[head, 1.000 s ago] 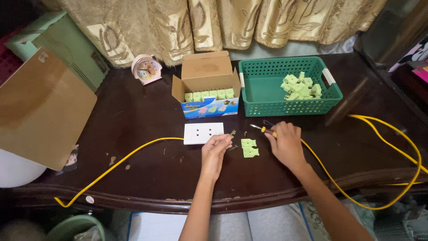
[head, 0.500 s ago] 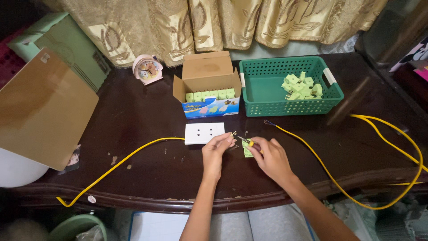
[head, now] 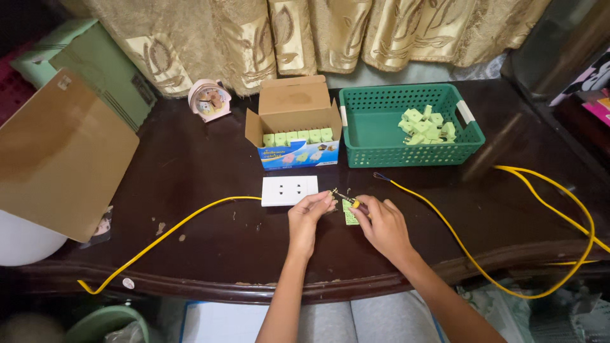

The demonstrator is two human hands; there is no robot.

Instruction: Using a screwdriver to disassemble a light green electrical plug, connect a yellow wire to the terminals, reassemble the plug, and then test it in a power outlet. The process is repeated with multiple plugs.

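Left hand (head: 309, 213) and right hand (head: 380, 222) close together at counter (head: 210, 184) front edge. Right hand pinches small yellow-handled screwdriver (head: 346, 199); light-green part (head: 349, 213) between both hands, under fingertips. Left grip: cannot tell. White socket plate (head: 290, 190) just beyond left hand. Green basket (head: 381, 136) farther back.

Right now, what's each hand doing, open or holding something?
Left hand: fingers pinched at the tip of a small screwdriver, beside the white socket plate.
Right hand: closed on the screwdriver, over a green part.
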